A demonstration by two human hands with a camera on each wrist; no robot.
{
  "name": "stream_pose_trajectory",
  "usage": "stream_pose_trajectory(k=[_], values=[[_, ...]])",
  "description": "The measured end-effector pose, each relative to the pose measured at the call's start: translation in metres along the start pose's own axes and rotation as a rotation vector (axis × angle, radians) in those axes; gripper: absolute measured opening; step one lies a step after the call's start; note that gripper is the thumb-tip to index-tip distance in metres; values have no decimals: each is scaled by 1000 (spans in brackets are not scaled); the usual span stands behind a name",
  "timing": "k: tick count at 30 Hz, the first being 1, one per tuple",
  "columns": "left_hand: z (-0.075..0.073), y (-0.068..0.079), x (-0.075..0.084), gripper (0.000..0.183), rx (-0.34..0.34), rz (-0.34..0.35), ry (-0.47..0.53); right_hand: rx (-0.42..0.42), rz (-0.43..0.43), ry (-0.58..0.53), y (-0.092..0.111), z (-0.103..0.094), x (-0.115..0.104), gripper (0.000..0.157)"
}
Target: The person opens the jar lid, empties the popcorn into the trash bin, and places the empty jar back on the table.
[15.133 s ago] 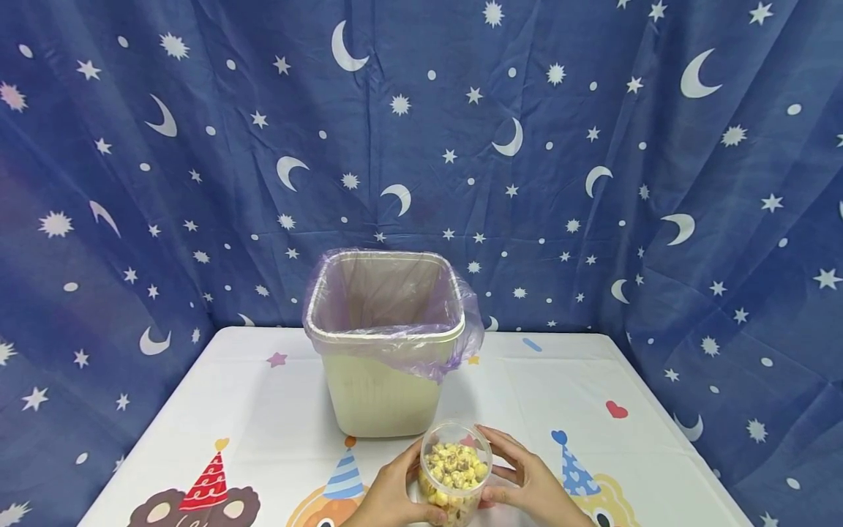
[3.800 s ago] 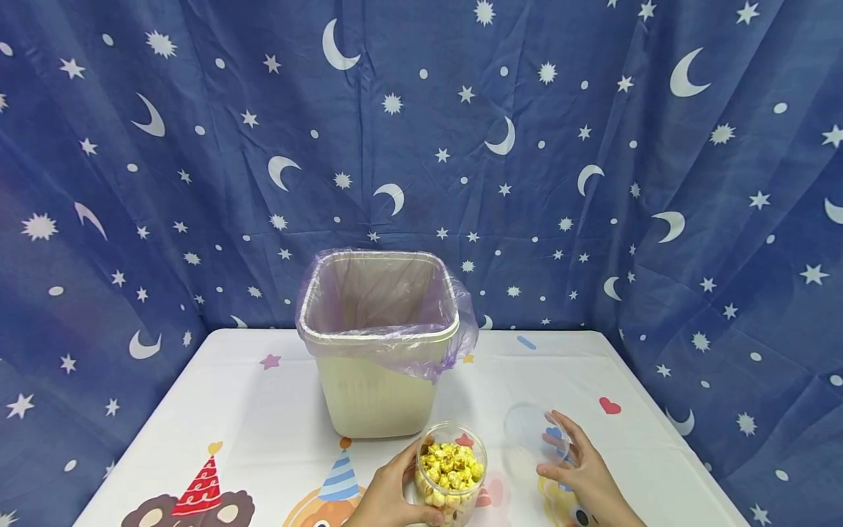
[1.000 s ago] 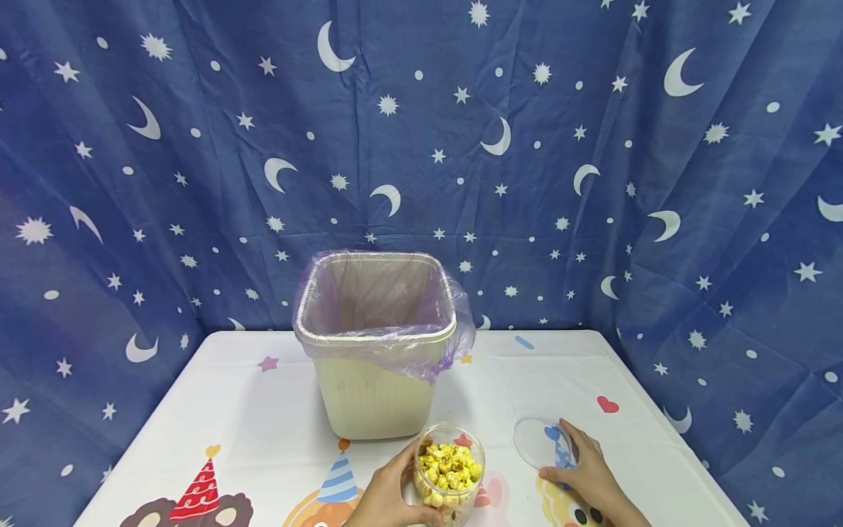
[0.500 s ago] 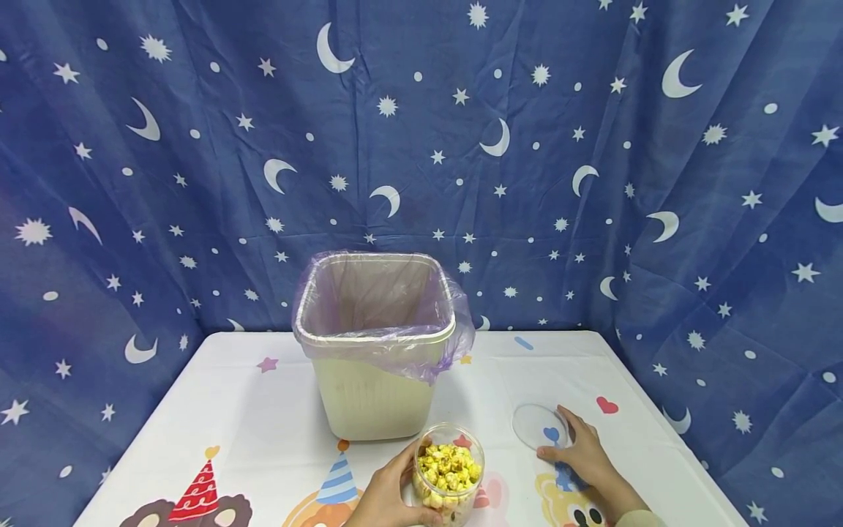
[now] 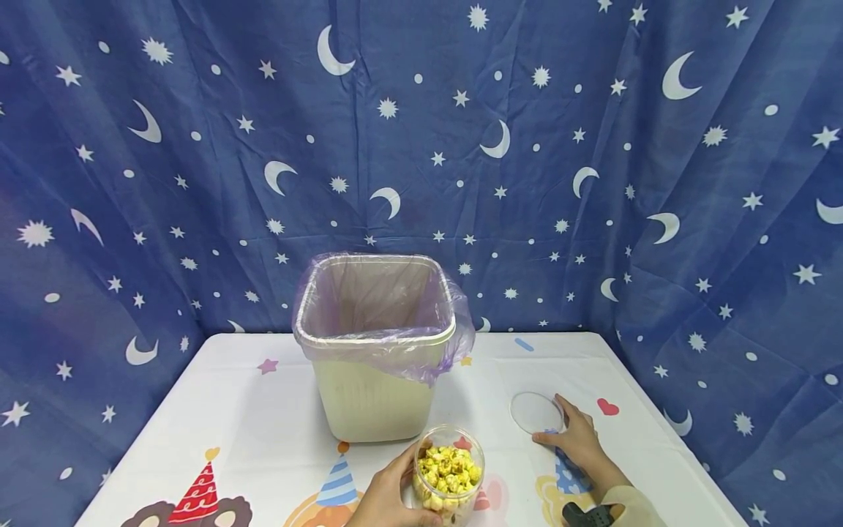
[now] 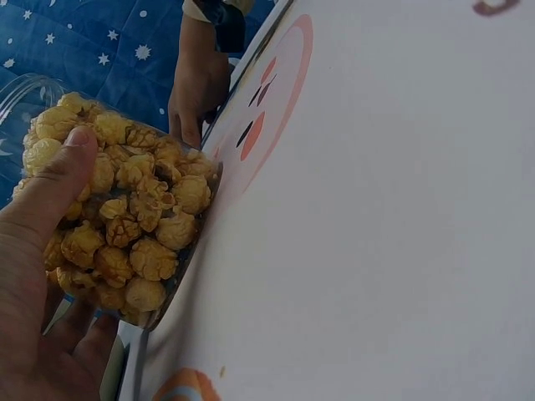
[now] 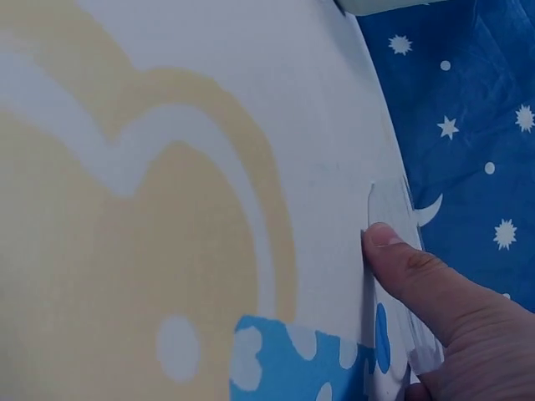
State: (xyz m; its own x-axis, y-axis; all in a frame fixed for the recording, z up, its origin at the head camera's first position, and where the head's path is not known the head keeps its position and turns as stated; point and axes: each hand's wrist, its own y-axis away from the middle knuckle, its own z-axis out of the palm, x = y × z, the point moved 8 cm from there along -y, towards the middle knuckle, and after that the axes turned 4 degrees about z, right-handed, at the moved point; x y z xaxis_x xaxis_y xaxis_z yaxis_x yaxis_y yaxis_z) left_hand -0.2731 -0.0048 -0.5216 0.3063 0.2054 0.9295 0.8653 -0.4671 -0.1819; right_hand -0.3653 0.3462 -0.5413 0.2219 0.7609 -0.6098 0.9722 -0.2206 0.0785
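A clear plastic jar [image 5: 449, 479] stands without a lid in front of the bin, filled with yellow popcorn [image 5: 449, 468]. My left hand [image 5: 391, 492] grips its left side; in the left wrist view the thumb [image 6: 63, 180] lies along the jar wall with the popcorn [image 6: 125, 217] behind it. Further right, my right hand [image 5: 576, 439] holds a clear round lid [image 5: 527, 411] by its edge, between thumb and fingers. The right wrist view has the thumb [image 7: 418, 271] on the rim of the lid [image 7: 389, 205], low over the tablecloth; the other fingers are mostly hidden.
Behind the jar stands a pale square bin [image 5: 378, 399] lined with a thin purple bag [image 5: 464, 322]. A white tablecloth [image 5: 263, 417] with cartoon prints covers the table. A blue star-and-moon curtain [image 5: 421, 146] hangs along the back and sides.
Both hands were round the jar at first; later the right hand held the lid off to the right. Since then it has carried the lid lower, then farther back. The left hand and jar stayed.
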Motion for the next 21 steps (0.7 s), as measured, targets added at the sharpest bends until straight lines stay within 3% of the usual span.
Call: stream_pose_trajectory(k=[11,21], values=[[-2,-1,3,109,3,10,-26,-11,10,48,-2,2,-1,122],[-2,2,4,107,22,17,14,-11,1,58,-1,2,-1,122]])
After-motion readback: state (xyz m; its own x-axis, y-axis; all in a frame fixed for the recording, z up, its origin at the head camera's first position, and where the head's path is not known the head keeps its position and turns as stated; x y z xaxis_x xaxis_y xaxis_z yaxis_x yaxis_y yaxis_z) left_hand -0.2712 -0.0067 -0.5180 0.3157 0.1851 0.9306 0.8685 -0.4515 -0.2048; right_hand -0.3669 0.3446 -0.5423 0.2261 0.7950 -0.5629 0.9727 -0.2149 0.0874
